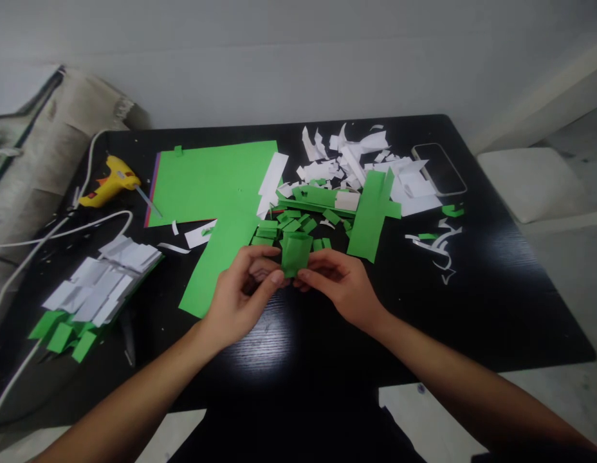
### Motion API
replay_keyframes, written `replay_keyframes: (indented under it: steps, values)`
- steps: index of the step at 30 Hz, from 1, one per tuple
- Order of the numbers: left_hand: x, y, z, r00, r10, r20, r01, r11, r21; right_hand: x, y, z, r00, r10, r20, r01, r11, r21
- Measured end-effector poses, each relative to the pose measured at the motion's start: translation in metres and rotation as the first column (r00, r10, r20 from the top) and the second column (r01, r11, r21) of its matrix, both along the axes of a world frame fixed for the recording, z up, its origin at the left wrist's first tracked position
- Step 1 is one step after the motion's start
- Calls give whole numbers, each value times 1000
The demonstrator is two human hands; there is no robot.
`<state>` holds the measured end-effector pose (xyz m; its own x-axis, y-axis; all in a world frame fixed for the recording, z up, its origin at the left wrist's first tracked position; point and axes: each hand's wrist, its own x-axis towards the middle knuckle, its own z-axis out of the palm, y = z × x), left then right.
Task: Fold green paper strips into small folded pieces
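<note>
Between my two hands, above the front middle of the table, is a small folded piece of green paper [295,255]. My left hand [243,289] pinches its lower left edge with thumb and fingers. On the other side, my right hand [344,283] grips the lower right edge, its far fingers partly hidden. Just behind lie several small folded green paper pieces [291,224] in a loose heap. A long green paper strip [368,225] lies to the right of that heap, and a large green sheet [216,186] spreads out to the left.
A yellow hot glue gun [112,183] with a white cord rests at the left. Nearer me are stacked white folded pieces [103,280] on green ones. White paper scraps [347,154] pile up at the back, beside a phone-shaped object [440,168]. Curled offcuts [440,247] lie right.
</note>
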<state>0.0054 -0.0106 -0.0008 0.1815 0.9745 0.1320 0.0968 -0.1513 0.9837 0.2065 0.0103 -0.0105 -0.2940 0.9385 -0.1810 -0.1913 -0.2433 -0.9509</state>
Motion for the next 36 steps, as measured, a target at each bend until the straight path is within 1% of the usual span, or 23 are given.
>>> replay_keyframes:
  steps: [2, 4, 6, 8, 10, 12, 14, 15, 17, 19, 21, 24, 26, 29, 36]
  values:
    - [0, 0, -2, 999, -31, -9, 31, 999, 29, 1, 2, 0, 999, 22, -26, -23, 999, -45]
    - [-1, 0, -4, 998, -36, -49, 38, 998, 49, 1, 3, -1, 996, 75, -40, -78, 994, -79]
    - [-2, 1, -5, 992, -21, -126, 30, 997, 72, 1, 3, -3, 989, 140, -49, -145, 984, -99]
    - [-4, 3, -5, 978, -3, -208, 23, 995, 97, 0, 2, -4, 986, 158, -48, -162, 983, -89]
    - [-6, 4, -4, 962, 7, -271, 27, 993, 118, 0, 2, -4, 995, 93, -29, -94, 995, -22]
    - [-7, 6, -1, 949, 0, -315, 44, 990, 132, 0, 1, -2, 1000, 13, 25, -15, 996, 83]
    - [-8, 6, 1, 944, -24, -330, 71, 989, 130, 1, 0, 0, 995, -22, 97, 6, 985, 171]
    - [-7, 6, 2, 947, -33, -320, 74, 991, 116, 1, 0, 1, 992, -22, 126, -2, 982, 189]
    - [-6, 6, 4, 964, -39, -264, 56, 997, 56, 1, 0, 2, 991, -11, 136, -12, 986, 167]
    - [-4, 5, 5, 982, -40, -183, 36, 999, -24, 1, 0, 1, 996, -5, 88, -3, 996, 89]
    - [-2, 5, 5, 993, -55, -109, 45, 994, -98, 0, 1, 0, 1000, -10, 27, 10, 1000, 6]
    - [0, 5, 4, 997, -69, -26, 62, 981, -186, 0, 2, -2, 999, -16, -46, 14, 998, -55]
    - [0, 5, 4, 998, -59, 11, 60, 973, -223, 0, 3, -2, 997, -5, -79, 0, 998, -65]
    - [1, 6, 4, 998, -49, 33, 55, 968, -243, 0, 3, -2, 995, 11, -96, -18, 997, -74]
    - [2, 6, 6, 999, -31, 20, 35, 966, -257, 0, 2, 2, 1000, -18, 22, 18, 1000, 2]
